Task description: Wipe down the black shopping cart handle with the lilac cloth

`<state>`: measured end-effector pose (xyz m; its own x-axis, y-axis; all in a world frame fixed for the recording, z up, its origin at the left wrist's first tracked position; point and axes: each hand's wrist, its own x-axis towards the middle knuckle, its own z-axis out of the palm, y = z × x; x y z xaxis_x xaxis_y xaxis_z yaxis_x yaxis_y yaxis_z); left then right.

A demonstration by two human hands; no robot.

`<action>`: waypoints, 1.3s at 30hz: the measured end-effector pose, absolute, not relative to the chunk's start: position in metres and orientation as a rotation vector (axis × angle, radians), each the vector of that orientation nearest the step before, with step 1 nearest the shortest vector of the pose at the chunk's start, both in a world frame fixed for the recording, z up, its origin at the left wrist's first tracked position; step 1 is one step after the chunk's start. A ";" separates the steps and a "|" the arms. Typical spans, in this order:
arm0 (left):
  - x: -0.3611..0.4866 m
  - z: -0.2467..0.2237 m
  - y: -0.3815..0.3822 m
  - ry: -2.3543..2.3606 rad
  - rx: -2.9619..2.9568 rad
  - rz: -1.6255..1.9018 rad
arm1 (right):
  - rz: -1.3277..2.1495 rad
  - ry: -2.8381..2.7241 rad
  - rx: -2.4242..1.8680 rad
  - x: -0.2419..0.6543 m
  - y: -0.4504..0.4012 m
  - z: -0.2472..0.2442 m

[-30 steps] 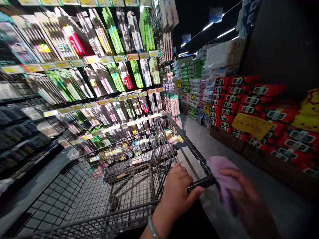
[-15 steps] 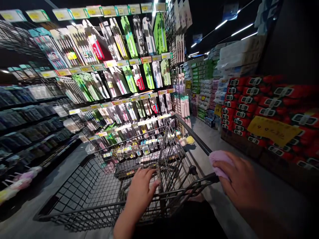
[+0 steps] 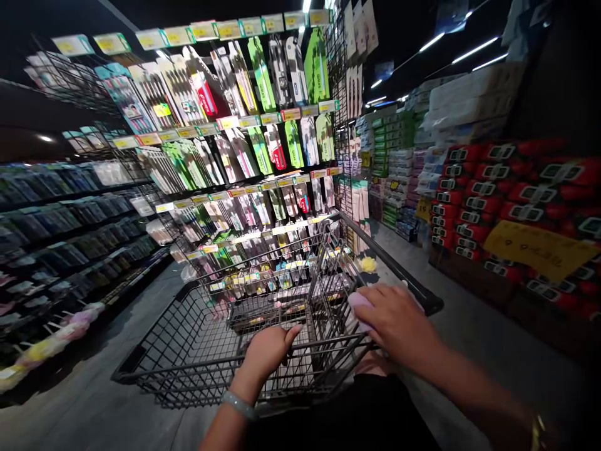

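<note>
A black wire shopping cart (image 3: 197, 366) stands in front of me, its inside mostly bare mesh. My left hand (image 3: 268, 352) is closed over the cart's near rim, thumb pointing right and fingertips hidden below. A pale bracelet (image 3: 240, 406) circles that wrist. My right hand (image 3: 397, 319) is closed around a bunched lilac cloth (image 3: 361, 305), at the near right side of the cart. The cart's black handle bar (image 3: 389, 257) runs beyond that hand, apart from the cloth.
Ahead, a wire rack of packaged toothbrushes (image 3: 263, 150) carries several rows with price tags. Dark shelves of hanging packs (image 3: 79, 219) line the left side. Stacks of red packages (image 3: 488, 200) with a yellow price sign (image 3: 539, 247) stand at right. Grey floor (image 3: 136, 338) shows beside the cart.
My right hand with the lilac cloth has moved left, from the handle bar's end to the cart's near side. My left hand's fingers have curled down over the rim. The view has swung slightly left.
</note>
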<state>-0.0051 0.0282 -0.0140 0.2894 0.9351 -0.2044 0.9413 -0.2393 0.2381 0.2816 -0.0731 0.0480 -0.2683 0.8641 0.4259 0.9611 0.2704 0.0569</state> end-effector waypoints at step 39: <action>0.013 -0.021 0.041 1.865 2.238 -0.031 | -0.369 -2.186 -1.420 0.216 -0.020 -0.043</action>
